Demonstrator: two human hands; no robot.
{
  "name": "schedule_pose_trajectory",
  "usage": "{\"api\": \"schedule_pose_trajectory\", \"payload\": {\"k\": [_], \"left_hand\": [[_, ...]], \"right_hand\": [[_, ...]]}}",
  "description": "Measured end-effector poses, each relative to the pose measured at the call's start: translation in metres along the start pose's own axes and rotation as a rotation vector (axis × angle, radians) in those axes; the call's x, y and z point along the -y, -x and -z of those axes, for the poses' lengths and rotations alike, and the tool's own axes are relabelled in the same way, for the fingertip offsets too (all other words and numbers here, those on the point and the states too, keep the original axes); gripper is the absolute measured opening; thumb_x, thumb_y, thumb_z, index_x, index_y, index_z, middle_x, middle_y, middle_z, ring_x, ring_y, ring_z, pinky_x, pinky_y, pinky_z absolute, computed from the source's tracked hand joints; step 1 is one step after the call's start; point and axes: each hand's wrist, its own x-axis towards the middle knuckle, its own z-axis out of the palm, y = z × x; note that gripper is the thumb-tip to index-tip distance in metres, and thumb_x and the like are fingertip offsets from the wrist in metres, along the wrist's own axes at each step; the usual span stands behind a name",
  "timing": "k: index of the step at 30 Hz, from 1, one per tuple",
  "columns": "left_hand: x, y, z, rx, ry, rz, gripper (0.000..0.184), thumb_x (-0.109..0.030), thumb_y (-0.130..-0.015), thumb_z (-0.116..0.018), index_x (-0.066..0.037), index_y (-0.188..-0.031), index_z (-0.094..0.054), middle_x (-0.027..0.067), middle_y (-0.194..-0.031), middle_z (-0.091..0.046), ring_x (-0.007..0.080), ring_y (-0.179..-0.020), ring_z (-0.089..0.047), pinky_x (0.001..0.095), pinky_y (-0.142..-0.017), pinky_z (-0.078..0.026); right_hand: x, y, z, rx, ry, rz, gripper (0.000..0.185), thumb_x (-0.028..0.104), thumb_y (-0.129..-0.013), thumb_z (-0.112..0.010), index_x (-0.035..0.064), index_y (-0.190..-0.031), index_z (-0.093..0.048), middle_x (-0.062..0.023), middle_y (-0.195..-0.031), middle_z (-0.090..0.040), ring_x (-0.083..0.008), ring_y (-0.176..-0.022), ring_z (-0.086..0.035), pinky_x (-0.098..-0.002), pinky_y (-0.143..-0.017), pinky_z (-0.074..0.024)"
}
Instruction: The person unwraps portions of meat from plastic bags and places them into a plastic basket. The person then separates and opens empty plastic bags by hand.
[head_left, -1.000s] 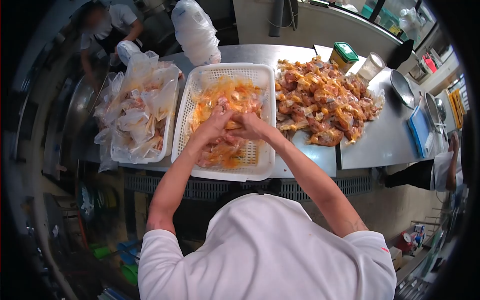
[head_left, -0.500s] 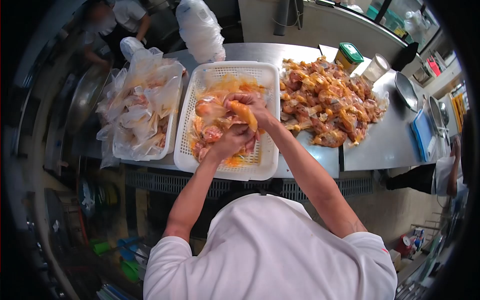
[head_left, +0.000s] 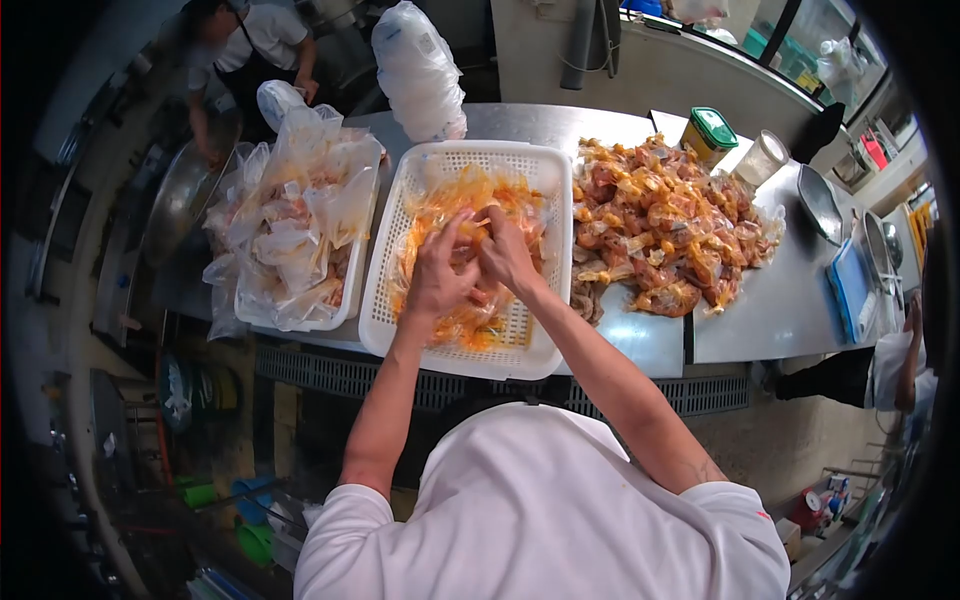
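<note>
A white perforated basket [head_left: 556,300] on the steel table holds orange-stained chicken pieces [head_left: 485,300] and clear plastic film. Both my hands are over it, close together with curled fingertips nearly meeting. My left hand [head_left: 440,275] is closed on an orange-stained plastic bag [head_left: 468,236]. From the other side my right hand [head_left: 505,250] pinches the same bag. Whether meat lies inside the bag is hidden by my fingers. Right of the basket is a large heap of plastic-wrapped chicken [head_left: 670,225].
A second white tub [head_left: 350,290] to the left overflows with plastic bags. Behind the basket stands a tall bagged stack [head_left: 418,75]. A green-lidded container [head_left: 710,135] and a clear cup [head_left: 762,158] are beyond the heap. One person [head_left: 250,55] works at far left, another [head_left: 895,360] at right.
The elongated orange chicken piece that was between my hands no longer shows there. My hands have come together, fingertips facing each other. The whole view has shifted slightly downward and right.
</note>
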Motion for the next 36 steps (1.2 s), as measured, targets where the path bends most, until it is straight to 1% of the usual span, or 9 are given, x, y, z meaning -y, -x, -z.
{"api": "schedule_pose_trajectory", "payload": {"k": [5,10,14,17,22,27,29,32,36], "left_hand": [[0.011,0.004,-0.021,-0.212,-0.129,-0.143,0.056,-0.007,-0.074,-0.072,-0.006,-0.127,-0.057,0.0107,-0.098,-0.067,0.0276,-0.09,-0.063,0.0436,-0.085,-0.047],[0.012,0.003,-0.012,-0.163,-0.013,0.07,0.035,-0.001,-0.073,-0.072,-0.004,-0.106,-0.06,0.0116,-0.096,-0.069,0.0213,-0.083,-0.067,0.0335,-0.074,-0.052],[0.04,-0.005,-0.019,-0.213,0.312,0.158,0.027,0.001,-0.074,-0.068,-0.001,-0.099,-0.057,0.0117,-0.092,-0.066,0.0298,-0.071,-0.065,0.0376,-0.073,-0.05],[0.036,-0.004,-0.022,-0.079,-0.058,0.072,0.027,0.001,-0.076,-0.067,0.002,-0.098,-0.053,0.0162,-0.095,-0.064,0.0309,-0.08,-0.067,0.0365,-0.072,-0.053],[-0.007,0.005,-0.03,0.111,0.013,0.017,0.027,-0.002,-0.08,-0.069,0.002,-0.104,-0.059,0.0185,-0.114,-0.061,0.0327,-0.092,-0.067,0.0414,-0.074,-0.052],[-0.006,0.009,-0.046,-0.019,0.035,0.12,0.015,-0.004,-0.082,-0.071,0.003,-0.093,-0.063,0.0145,-0.088,-0.067,0.0316,-0.082,-0.067,0.0389,-0.069,-0.051],[-0.024,0.011,-0.057,0.037,0.164,0.372,0.013,-0.005,-0.082,-0.073,0.003,-0.085,-0.063,0.0131,-0.073,-0.064,0.0272,-0.071,-0.064,0.0357,-0.063,-0.048],[-0.066,0.019,-0.064,0.118,0.078,0.023,0.015,-0.007,-0.082,-0.075,0.002,-0.083,-0.063,0.0128,-0.075,-0.063,0.0191,-0.067,-0.062,0.0328,-0.061,-0.047],[-0.068,0.018,-0.049,-0.044,0.489,0.296,0.015,-0.011,-0.088,-0.074,0.0,-0.093,-0.066,0.0053,-0.078,-0.067,0.0093,-0.073,-0.063,0.0248,-0.067,-0.05]], "right_hand": [[-0.018,0.0,-0.016,0.01,-0.235,0.073,0.021,0.005,-0.088,-0.057,-0.0026,-0.105,-0.065,-0.0124,-0.084,-0.07,-0.0183,-0.076,-0.065,-0.033,-0.069,-0.0503],[-0.012,0.012,0.016,0.23,-0.298,-0.081,0.018,0.006,-0.091,-0.063,-0.0031,-0.106,-0.066,-0.003,-0.091,-0.069,-0.0085,-0.079,-0.06,-0.0267,-0.071,-0.0493],[-0.046,0.007,0.022,0.392,-0.442,-0.166,0.021,0.011,-0.092,-0.066,-0.0018,-0.109,-0.068,-0.0042,-0.093,-0.07,-0.0089,-0.081,-0.06,-0.0269,-0.075,-0.0492],[-0.043,0.009,0.035,0.525,-0.679,-0.252,0.022,0.015,-0.094,-0.068,-0.0025,-0.107,-0.068,-0.0039,-0.093,-0.069,-0.0085,-0.084,-0.06,-0.0266,-0.078,-0.0493],[-0.027,0.028,0.054,0.235,-0.502,-0.199,0.014,0.001,-0.089,-0.069,-0.0064,-0.101,-0.067,-0.0065,-0.093,-0.07,-0.0092,-0.088,-0.063,-0.0288,-0.073,-0.053],[-0.018,0.051,0.052,0.042,-0.258,0.157,0.029,-0.003,-0.074,-0.073,0.0025,-0.101,-0.064,-0.0133,-0.079,-0.063,-0.0268,-0.077,-0.066,-0.0366,-0.066,-0.0514],[-0.042,0.046,0.05,0.001,-0.115,0.238,0.029,-0.001,-0.074,-0.072,0.0029,-0.102,-0.063,-0.0149,-0.08,-0.064,-0.0299,-0.077,-0.065,-0.0392,-0.067,-0.0508],[-0.053,0.035,0.073,0.039,-0.046,0.281,0.025,0.002,-0.071,-0.07,0.0039,-0.095,-0.064,-0.0179,-0.084,-0.065,-0.0374,-0.079,-0.061,-0.0449,-0.07,-0.0483],[-0.019,0.013,0.168,-0.227,0.194,0.306,0.017,0.001,-0.069,-0.07,0.0031,-0.086,-0.069,-0.0151,-0.078,-0.064,-0.0328,-0.077,-0.063,-0.0433,-0.068,-0.0485]]}}
